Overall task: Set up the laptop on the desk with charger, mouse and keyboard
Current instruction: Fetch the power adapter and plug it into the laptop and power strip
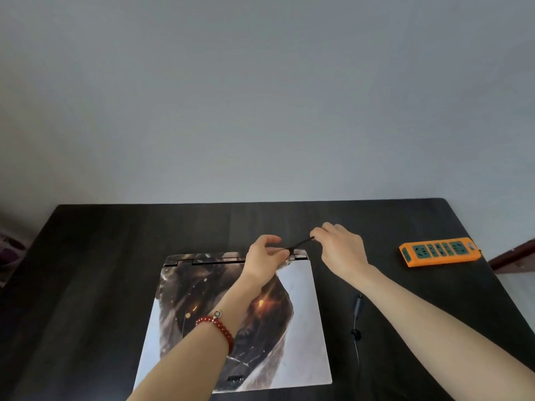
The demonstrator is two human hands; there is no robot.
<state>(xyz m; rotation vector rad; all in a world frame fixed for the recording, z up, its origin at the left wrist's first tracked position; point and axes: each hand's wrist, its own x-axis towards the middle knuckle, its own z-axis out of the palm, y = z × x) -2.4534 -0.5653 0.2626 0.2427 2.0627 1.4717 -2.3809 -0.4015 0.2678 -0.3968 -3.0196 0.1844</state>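
Laptop [231, 319] closed, flat on desk [86, 285]; both hands [265, 256] [341, 250] pinching charger cord [299, 243] taut above rear corner, likely lining up plug; power strip [438, 251] waiting right.

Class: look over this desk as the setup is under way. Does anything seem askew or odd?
Nothing is damaged or spilled. One oddity: the laptop lies closed with its hinge away from the person.

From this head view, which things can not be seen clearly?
- Cable end: hidden inside left hand and right hand.
- Laptop port: behind the left hand.
- Second cable: lower end lost against the dark desk.
- Power strip cord: not visible.
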